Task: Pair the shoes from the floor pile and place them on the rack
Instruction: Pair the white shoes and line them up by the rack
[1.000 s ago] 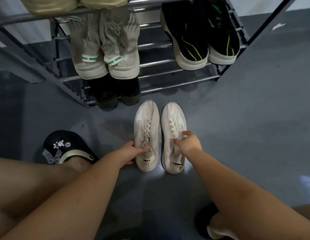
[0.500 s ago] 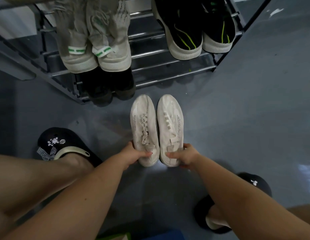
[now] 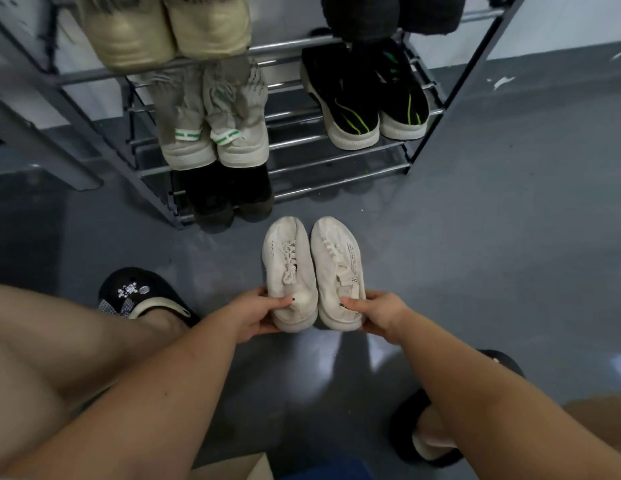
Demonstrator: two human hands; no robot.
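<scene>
We hold a white pair by the heels
Our left hand grips the left shoe, right hand grips the right shoe, toes toward the rack
</scene>
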